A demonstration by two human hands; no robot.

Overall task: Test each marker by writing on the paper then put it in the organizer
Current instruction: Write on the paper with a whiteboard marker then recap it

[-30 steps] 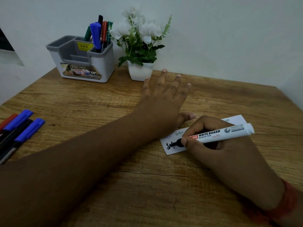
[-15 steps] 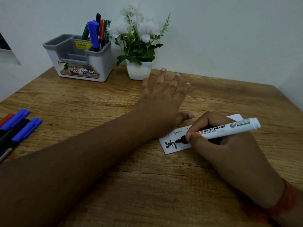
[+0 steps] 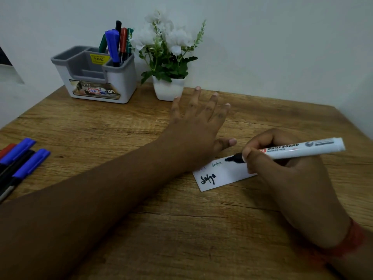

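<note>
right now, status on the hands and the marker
Left hand flat, pinning the paper. Right hand grips the whiteboard marker, black tip by the paper's far edge, black word written. Path to the organizer open; flower pot beside it.

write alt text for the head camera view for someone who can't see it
A person's right hand grips a white board marker, its black tip over a small paper with handwriting, while the left hand presses flat on the paper's far edge. On the wooden table sit a grey organizer holding markers, a white flower pot, and loose markers at left.
</note>
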